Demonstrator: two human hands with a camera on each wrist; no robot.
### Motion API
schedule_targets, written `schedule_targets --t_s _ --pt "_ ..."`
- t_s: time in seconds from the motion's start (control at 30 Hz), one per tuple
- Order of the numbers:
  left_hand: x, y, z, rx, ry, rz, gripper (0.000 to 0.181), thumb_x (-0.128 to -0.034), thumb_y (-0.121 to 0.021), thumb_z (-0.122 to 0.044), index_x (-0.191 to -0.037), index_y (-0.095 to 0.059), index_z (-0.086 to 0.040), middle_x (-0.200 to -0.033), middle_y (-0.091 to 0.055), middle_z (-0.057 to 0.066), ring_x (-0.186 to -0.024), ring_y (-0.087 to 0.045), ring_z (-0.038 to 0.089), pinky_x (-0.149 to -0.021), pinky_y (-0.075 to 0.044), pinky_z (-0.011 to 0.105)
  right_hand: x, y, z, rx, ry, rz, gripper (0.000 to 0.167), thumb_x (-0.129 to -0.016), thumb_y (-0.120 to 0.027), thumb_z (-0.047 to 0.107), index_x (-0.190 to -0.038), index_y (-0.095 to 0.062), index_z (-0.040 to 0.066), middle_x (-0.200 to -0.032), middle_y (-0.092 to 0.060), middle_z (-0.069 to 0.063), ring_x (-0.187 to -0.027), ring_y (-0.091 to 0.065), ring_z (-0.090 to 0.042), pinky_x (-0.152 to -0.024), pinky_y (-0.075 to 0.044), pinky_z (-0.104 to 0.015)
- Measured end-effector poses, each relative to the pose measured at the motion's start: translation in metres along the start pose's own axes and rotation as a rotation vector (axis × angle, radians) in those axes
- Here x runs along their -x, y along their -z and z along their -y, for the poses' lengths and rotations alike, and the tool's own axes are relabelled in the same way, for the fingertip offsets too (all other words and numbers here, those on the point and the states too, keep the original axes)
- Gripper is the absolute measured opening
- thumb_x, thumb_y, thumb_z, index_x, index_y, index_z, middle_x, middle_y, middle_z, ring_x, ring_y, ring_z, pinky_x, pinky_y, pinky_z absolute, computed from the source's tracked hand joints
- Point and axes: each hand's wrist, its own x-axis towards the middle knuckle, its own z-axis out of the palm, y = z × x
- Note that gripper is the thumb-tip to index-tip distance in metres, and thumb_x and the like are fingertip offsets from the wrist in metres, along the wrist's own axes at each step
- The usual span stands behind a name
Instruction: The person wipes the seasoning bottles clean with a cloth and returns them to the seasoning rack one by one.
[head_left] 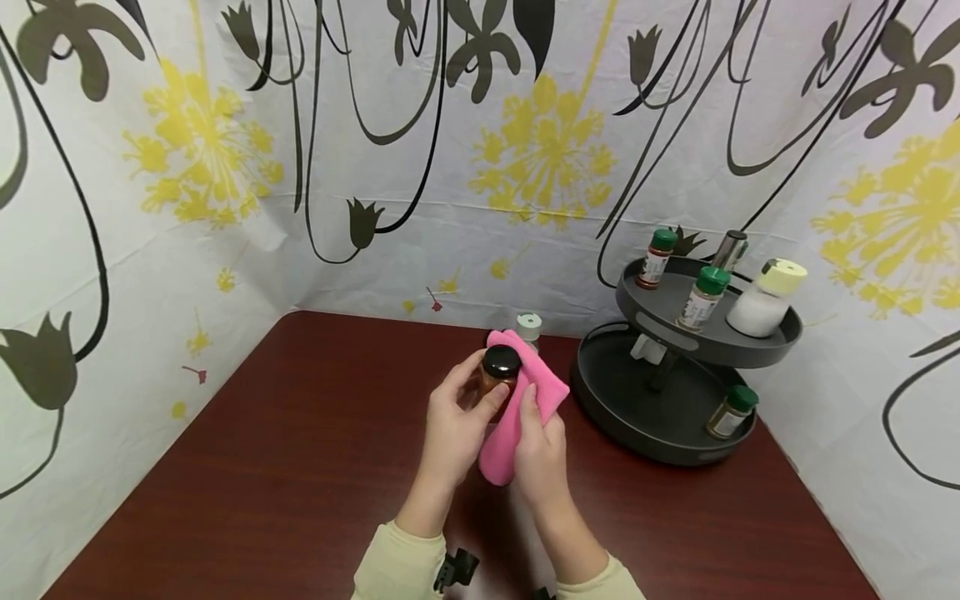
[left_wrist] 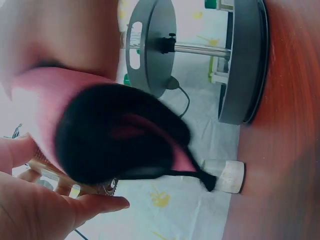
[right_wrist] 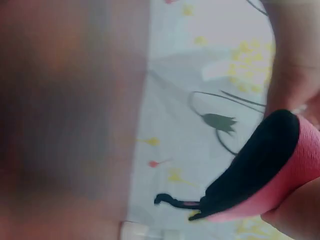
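Observation:
A small brown jar with a black lid [head_left: 501, 362] is held by my left hand [head_left: 452, 421], thumb and fingers around its sides. Against the jar's right side lies a pink cloth [head_left: 504, 446], which my right hand [head_left: 542, 454] pinches. In the left wrist view the jar [left_wrist: 65, 181] shows beside the cloth [left_wrist: 45, 100], whose dark underside hangs down; the fingers of my left hand [left_wrist: 40, 205] are around the jar. The right wrist view has the cloth [right_wrist: 300, 160] in my right hand [right_wrist: 295, 65], and the jar is hidden there.
A two-tier dark rack [head_left: 652, 433] stands on the right of the red-brown table [head_left: 300, 467]. It bears several green-capped bottles and a white container with a yellowish lid [head_left: 765, 304]. Behind the cloth stands a white-capped bottle [head_left: 528, 325]. Patterned sheeting surrounds the table.

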Motion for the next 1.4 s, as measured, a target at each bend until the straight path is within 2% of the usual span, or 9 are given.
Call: schedule_targets --t_s 0.17,0.3,0.53,0.7,0.87,1.0,1.1,1.23,1.4 --pt "-0.001 0.001 -0.004 -0.006 0.003 -0.013 0.048 -0.0949 -0.077 -0.001 -0.141 -0.069 -0.011 -0.131 -0.072 0.013 -0.116 -0.068 0.027 -0.110 -0.055 0.047 -0.003 -0.001 -0.013 -0.012 -0.108 0.023 0.053 -0.116 -0.038 0.043 -0.145 -0.058 0.005 -0.120 -0.070 -0.014 -0.098 -0.067 -0.011 -0.083 -0.056 -0.025" --pt "-0.001 0.000 -0.004 -0.003 0.020 0.000 0.049 -0.0954 -0.077 -0.002 -0.143 -0.067 -0.011 -0.137 -0.070 0.013 -0.119 -0.067 0.029 -0.115 -0.051 0.052 -0.012 0.001 -0.002 -0.090 -0.192 0.030 0.054 -0.115 -0.037 0.046 -0.148 -0.058 0.008 -0.130 -0.068 -0.011 -0.107 -0.066 -0.014 -0.090 -0.055 -0.027" --pt "0.002 -0.002 -0.004 -0.016 0.044 0.025 0.050 -0.0954 -0.078 -0.004 -0.144 -0.067 -0.013 -0.136 -0.071 0.014 -0.119 -0.068 0.030 -0.111 -0.055 0.050 -0.015 0.005 0.031 -0.099 -0.034 0.042 0.054 -0.114 -0.038 0.050 -0.152 -0.053 0.015 -0.151 -0.058 -0.004 -0.138 -0.050 -0.020 -0.119 -0.038 -0.043" --pt "0.003 -0.002 -0.003 -0.001 0.045 0.015 0.048 -0.0966 -0.076 -0.004 -0.143 -0.067 -0.012 -0.132 -0.072 0.014 -0.116 -0.068 0.026 -0.101 -0.060 0.036 -0.008 0.001 0.021 -0.037 0.038 0.023 0.051 -0.115 -0.039 0.044 -0.150 -0.053 0.010 -0.140 -0.063 -0.010 -0.124 -0.059 -0.017 -0.105 -0.049 -0.028" --pt "0.000 0.001 -0.006 0.057 0.049 -0.003 0.050 -0.0978 -0.074 -0.002 -0.146 -0.065 -0.011 -0.131 -0.070 0.018 -0.115 -0.068 0.026 -0.087 -0.060 0.022 -0.003 -0.001 -0.002 -0.036 -0.046 0.035 0.052 -0.116 -0.038 0.042 -0.147 -0.057 0.006 -0.129 -0.067 -0.017 -0.107 -0.066 -0.013 -0.090 -0.055 -0.025" --pt "-0.002 0.005 -0.010 0.116 0.066 -0.013 0.049 -0.1001 -0.072 -0.004 -0.148 -0.061 -0.008 -0.135 -0.068 0.019 -0.123 -0.066 0.027 -0.096 -0.058 0.022 -0.006 0.004 -0.011 -0.153 -0.187 0.064 0.058 -0.114 -0.038 0.053 -0.151 -0.054 0.011 -0.135 -0.065 -0.011 -0.114 -0.064 -0.016 -0.098 -0.055 -0.033" --pt "-0.001 0.005 -0.013 0.151 0.064 -0.046 0.046 -0.1028 -0.069 -0.009 -0.147 -0.059 -0.006 -0.138 -0.066 0.019 -0.129 -0.064 0.028 -0.108 -0.056 0.033 -0.009 0.008 -0.013 -0.281 -0.291 0.062 0.061 -0.112 -0.039 0.057 -0.152 -0.052 0.013 -0.137 -0.065 -0.004 -0.118 -0.063 -0.015 -0.101 -0.054 -0.033" --pt "0.001 0.003 -0.012 0.194 0.064 -0.104 0.043 -0.1034 -0.068 -0.011 -0.145 -0.058 -0.003 -0.138 -0.067 0.018 -0.131 -0.064 0.027 -0.110 -0.055 0.039 -0.011 0.011 -0.018 -0.486 -0.384 0.070 0.061 -0.112 -0.038 0.057 -0.158 -0.044 0.018 -0.154 -0.055 -0.002 -0.135 -0.056 -0.015 -0.111 -0.050 -0.032" --pt "0.006 -0.001 -0.006 0.250 0.077 -0.109 0.048 -0.0974 -0.075 -0.003 -0.140 -0.054 -0.001 -0.136 -0.067 0.018 -0.126 -0.064 0.021 -0.103 -0.056 0.026 -0.012 0.011 -0.018 -0.746 -0.414 0.062 0.058 -0.113 -0.035 0.055 -0.161 -0.034 0.024 -0.167 -0.041 0.001 -0.153 -0.041 -0.019 -0.128 -0.037 -0.042"
